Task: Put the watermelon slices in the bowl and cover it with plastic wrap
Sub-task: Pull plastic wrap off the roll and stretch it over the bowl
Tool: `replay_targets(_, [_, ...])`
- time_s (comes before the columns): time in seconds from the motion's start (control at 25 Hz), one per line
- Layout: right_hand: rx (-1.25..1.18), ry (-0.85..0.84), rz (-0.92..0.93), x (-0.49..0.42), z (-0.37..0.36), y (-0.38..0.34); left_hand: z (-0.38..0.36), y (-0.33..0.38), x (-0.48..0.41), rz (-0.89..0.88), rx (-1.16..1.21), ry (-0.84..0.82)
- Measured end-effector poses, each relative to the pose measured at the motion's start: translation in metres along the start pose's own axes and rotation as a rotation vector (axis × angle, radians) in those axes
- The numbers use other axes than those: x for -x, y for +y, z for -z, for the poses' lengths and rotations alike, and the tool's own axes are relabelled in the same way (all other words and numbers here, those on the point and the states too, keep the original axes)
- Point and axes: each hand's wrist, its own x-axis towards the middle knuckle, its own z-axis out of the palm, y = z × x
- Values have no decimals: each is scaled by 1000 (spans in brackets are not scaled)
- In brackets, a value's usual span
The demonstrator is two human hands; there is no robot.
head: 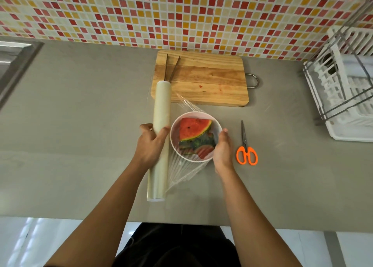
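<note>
A white bowl (174,132) stands on the grey counter and holds several watermelon slices (193,128), red flesh with green rind. A long cream roll of plastic wrap (161,109) lies just left of the bowl. A clear sheet of wrap (181,170) stretches from the roll across the bowl, wrinkled at its near side. My left hand (151,145) grips the roll around its middle. My right hand (222,151) presses against the bowl's right rim over the film.
A wooden cutting board (201,79) with metal tongs (171,66) lies behind the bowl. Orange-handled scissors (246,147) lie to the right of my right hand. A white dish rack (347,89) stands at the far right, a sink (12,62) at the far left.
</note>
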Motion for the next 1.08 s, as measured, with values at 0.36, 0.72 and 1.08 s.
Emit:
replay_targets(0.36, [72, 65, 44, -1, 0, -5, 13, -8, -4, -26, 70, -134])
replay_targets(0.72, [113, 110, -1, 7, 4, -11, 15, -11, 1, 40, 128, -169])
replay_targets(1.08, [-308, -84, -303, 115, -11, 14, 13, -16, 0, -18, 101, -165])
